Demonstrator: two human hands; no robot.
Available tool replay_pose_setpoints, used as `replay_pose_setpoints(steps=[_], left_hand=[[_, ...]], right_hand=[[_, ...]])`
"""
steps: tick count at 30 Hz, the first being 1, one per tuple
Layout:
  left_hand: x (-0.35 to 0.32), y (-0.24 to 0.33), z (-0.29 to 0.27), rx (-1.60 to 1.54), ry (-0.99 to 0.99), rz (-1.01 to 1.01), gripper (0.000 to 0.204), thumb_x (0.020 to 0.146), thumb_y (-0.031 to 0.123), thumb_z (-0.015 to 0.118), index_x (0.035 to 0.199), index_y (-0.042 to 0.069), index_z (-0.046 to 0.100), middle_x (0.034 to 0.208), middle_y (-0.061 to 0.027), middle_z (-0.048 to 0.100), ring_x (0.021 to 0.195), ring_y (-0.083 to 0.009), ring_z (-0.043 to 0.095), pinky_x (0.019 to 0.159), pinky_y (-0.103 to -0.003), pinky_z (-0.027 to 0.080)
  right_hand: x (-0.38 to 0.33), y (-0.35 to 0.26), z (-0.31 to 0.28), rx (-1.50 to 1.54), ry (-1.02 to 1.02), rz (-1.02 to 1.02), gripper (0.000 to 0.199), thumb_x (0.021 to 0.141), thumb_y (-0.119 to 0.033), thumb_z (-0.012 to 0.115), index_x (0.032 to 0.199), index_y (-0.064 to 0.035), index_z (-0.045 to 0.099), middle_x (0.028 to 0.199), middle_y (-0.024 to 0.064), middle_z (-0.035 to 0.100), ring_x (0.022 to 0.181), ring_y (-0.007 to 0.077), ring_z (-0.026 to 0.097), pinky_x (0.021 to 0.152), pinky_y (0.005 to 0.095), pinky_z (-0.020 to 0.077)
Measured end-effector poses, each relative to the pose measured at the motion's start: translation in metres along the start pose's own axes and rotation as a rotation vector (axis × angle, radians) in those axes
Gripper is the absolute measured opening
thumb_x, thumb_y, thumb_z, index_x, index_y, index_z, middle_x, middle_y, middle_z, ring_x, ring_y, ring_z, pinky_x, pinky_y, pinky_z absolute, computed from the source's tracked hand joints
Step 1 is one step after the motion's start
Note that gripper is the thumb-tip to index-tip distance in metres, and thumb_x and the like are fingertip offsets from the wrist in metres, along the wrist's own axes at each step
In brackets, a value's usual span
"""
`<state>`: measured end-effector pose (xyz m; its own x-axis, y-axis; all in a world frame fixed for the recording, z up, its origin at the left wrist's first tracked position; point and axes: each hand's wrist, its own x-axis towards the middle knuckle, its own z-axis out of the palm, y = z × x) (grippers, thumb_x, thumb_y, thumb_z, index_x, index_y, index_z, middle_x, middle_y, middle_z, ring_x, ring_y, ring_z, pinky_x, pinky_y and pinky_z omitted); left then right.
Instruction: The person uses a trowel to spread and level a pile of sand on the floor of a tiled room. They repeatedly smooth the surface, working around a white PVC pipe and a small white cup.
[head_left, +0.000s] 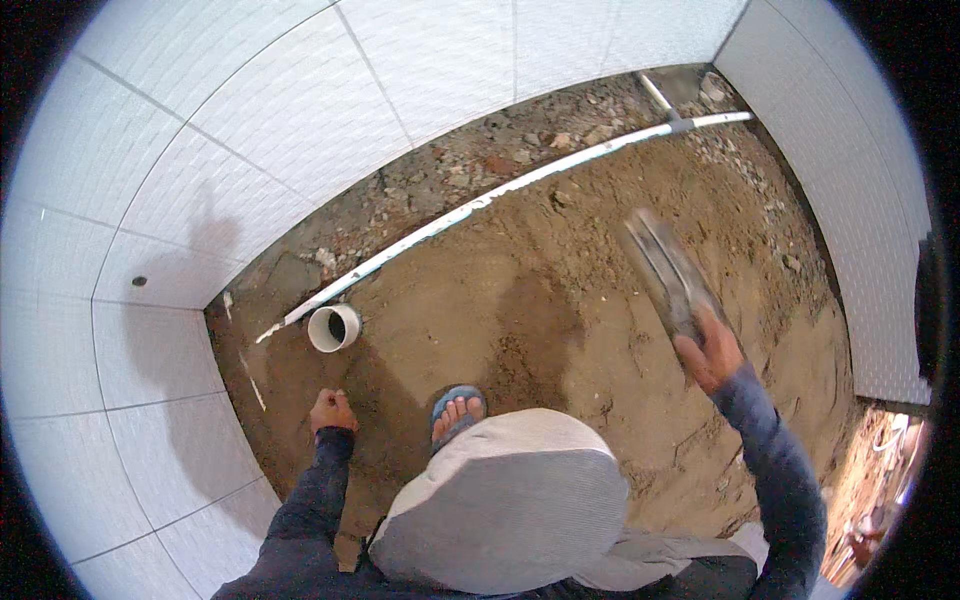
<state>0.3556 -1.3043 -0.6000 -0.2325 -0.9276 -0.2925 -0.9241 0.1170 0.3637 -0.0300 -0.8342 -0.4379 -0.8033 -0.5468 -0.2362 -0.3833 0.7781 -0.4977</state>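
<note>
My right hand [713, 352] grips a long metal trowel [658, 262], its blade reaching forward and slightly left over the brown sand [440, 280]. The tool is a little blurred. At the left, my left hand [333, 411] is closed with its fingers curled in; what it holds, if anything, does not show. It is low over the darker sand, just in front of the open white pipe end [335, 328] standing up from the floor. Between my arms, a foot in a blue sandal [458, 413] rests on the sand.
A thin white pipe [480, 203] runs along the far wall to a grey joint [681, 126], with rubble [480, 160] behind it. Pale tiled walls [300, 110] enclose the floor on the left, far side and right. A small hole [139, 281] marks the left wall.
</note>
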Motion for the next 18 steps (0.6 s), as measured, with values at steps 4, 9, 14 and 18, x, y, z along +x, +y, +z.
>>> replay_pose_setpoints(steps=[4, 9, 14, 18], left_hand=[[0.033, -0.029, 0.058, 0.139, 0.192, 0.090, 0.023, 0.086, 0.033, 0.060, 0.090, 0.011, 0.063, 0.094, -0.0119, 0.068, 0.080, -0.0311, 0.066, 0.072, -0.044, 0.052], [0.067, 0.027, 0.073, 0.220, 0.181, 0.489, 0.026, 0.088, 0.033, 0.057, 0.097, 0.009, 0.061, 0.099, -0.0134, 0.067, 0.085, -0.0309, 0.065, 0.075, -0.044, 0.051], [0.077, 0.105, 0.038, 0.361, 0.226, 0.738, 0.029, 0.091, 0.034, 0.053, 0.104, 0.008, 0.059, 0.103, -0.0150, 0.065, 0.089, -0.0308, 0.064, 0.078, -0.045, 0.050], [0.107, 0.098, 0.008, 0.430, 0.236, 0.744, 0.032, 0.093, 0.034, 0.050, 0.109, 0.007, 0.058, 0.107, -0.0162, 0.064, 0.093, -0.0306, 0.063, 0.080, -0.046, 0.049]], right_hand=[[0.070, -0.032, -0.009, -0.266, 0.032, 0.085, 0.055, 0.087, -0.039, 0.060, 0.130, -0.0081, 0.049, 0.102, 0.0219, 0.065, 0.094, 0.0375, 0.062, 0.081, 0.0461, 0.0503], [0.180, -0.111, 0.118, -0.314, 0.012, -0.234, 0.027, 0.087, -0.030, 0.051, 0.091, -0.0069, 0.065, 0.083, 0.0182, 0.068, 0.073, 0.0344, 0.066, 0.064, 0.0498, 0.0517], [0.189, -0.159, 0.268, -0.252, 0.346, -0.233, 0.052, 0.089, -0.022, 0.049, 0.139, -0.0111, 0.039, 0.069, 0.0198, 0.061, 0.057, 0.0353, 0.062, 0.048, 0.0478, 0.0493], [0.199, -0.196, 0.270, -0.137, -0.007, -0.245, 0.043, 0.087, -0.020, 0.053, 0.127, -0.0024, 0.050, 0.071, 0.0214, 0.062, 0.057, 0.0344, 0.060, 0.050, 0.0470, 0.0487]])
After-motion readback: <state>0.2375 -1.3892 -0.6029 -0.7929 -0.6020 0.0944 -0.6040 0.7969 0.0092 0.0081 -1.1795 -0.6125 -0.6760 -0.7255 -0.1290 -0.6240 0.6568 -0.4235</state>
